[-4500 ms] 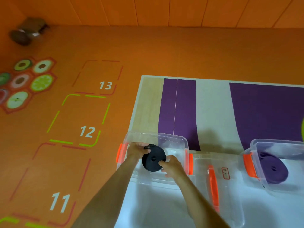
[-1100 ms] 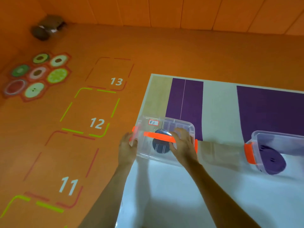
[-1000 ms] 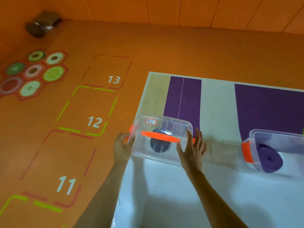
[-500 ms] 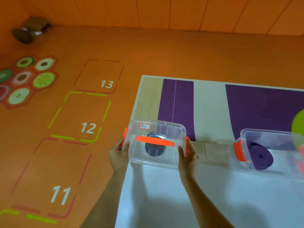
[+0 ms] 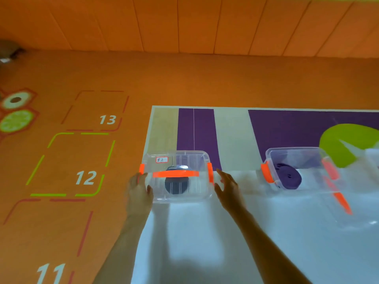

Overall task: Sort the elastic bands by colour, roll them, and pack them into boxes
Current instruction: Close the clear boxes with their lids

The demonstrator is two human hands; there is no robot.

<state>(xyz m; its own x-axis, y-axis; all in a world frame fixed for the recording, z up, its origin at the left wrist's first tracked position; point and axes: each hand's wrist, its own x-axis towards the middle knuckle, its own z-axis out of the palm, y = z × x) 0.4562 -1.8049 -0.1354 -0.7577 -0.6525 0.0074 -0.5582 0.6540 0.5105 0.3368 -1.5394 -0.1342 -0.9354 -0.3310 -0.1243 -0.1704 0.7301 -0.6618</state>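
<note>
The left grip (image 5: pixel 139 190) clasps the left end of the lidded clear box (image 5: pixel 192 160), fingers at the orange latch (image 5: pixel 142 169) and thumb on the front wall. The right grip (image 5: pixel 226 186) hovers spread just beside the box's right end. A rolled black band (image 5: pixel 176 187) lies inside. Well to the right on the table (image 5: pixel 205 232), an open box (image 5: pixel 297 154) holds a rolled purple band (image 5: pixel 289 179).
</note>
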